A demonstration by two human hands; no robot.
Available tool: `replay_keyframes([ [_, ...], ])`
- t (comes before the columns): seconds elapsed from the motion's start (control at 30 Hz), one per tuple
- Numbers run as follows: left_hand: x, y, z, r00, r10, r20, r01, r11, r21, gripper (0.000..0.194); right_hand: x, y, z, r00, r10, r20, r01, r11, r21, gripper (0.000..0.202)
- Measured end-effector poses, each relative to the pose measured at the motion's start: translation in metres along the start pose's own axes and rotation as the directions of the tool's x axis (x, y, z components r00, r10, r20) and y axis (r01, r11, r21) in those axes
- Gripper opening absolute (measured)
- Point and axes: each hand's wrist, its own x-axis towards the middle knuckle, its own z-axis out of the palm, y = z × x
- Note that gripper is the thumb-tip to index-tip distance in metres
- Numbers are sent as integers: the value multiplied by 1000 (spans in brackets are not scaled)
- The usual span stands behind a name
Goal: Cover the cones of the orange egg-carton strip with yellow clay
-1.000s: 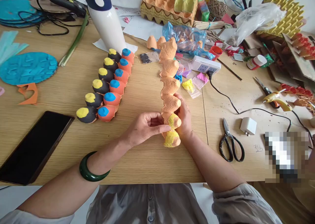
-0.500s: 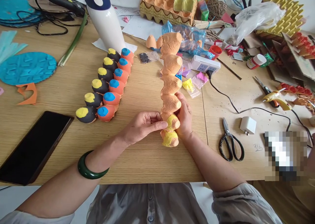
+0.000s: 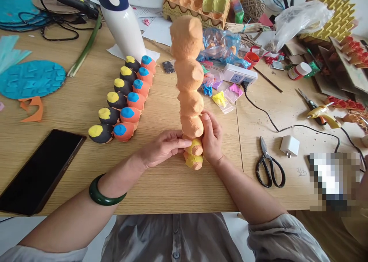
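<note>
The head view showed a peach-orange egg-carton strip [image 3: 189,78] held by both hands, its length running away from the wearer, in front of the torso and over the tabletop [image 3: 161,189]. The left hand [image 3: 162,149] pinched its near part from the left, thumb laid along the side by the yellow coating [image 3: 195,147] on the two nearest cups (the bumps beyond them were plain peach-orange). The right hand [image 3: 212,135] was closed against the other side, thumb bent upward and fingers curled; its fingertips were partly hidden, though it appeared to grip the strip. The far end looked raised, probably clear of the surface.

To the left stood a row of black cups [image 3: 118,101] with yellow tops, right beside a row of orange-red cups [image 3: 133,101] with blue tops. A white bottle [image 3: 126,32] rose behind them, and a dark phone [image 3: 41,170] lay nearer the left edge. On the right, black-handled scissors [image 3: 270,166] lay near a white plug adapter [image 3: 290,146]. Farther back, yellow clay [image 3: 220,98] sat near a white power strip [image 3: 240,74].
</note>
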Motion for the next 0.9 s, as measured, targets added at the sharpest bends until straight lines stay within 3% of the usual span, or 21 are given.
replay_keyframes([
  [0.13, 2, -4, -1, 996, 46, -75, -41, 997, 61, 32, -1, 3, 2, 1000, 1, 26, 1, 999, -45, 28],
  [0.27, 5, -6, -5, 992, 3, -125, 0, 1000, 23, 36, 3, 9, 3, 996, 40, 80, -37, 998, -42, 31],
  [0.37, 6, -4, -8, 977, 87, -195, -51, 981, 185, 45, 7, 13, 3, 992, 99, 79, -96, 995, -34, 27],
  [0.47, 5, 2, -8, 908, 262, -327, -73, 867, 493, 48, 10, 15, 3, 984, 159, 77, -157, 987, -34, 24],
  [0.6, 1, 11, -8, 831, 383, -405, 43, 680, 732, 59, 10, 18, 2, 977, 181, 113, -169, 980, -109, 24],
  [0.77, 0, 18, -18, 783, 432, -448, 240, 455, 858, 66, 8, 19, -1, 970, 89, 225, -15, 950, -313, 30],
  [0.9, 1, 19, -24, 777, 392, -492, 352, 377, 857, 68, 8, 22, -7, 957, 23, 289, 148, 820, -554, 32],
])
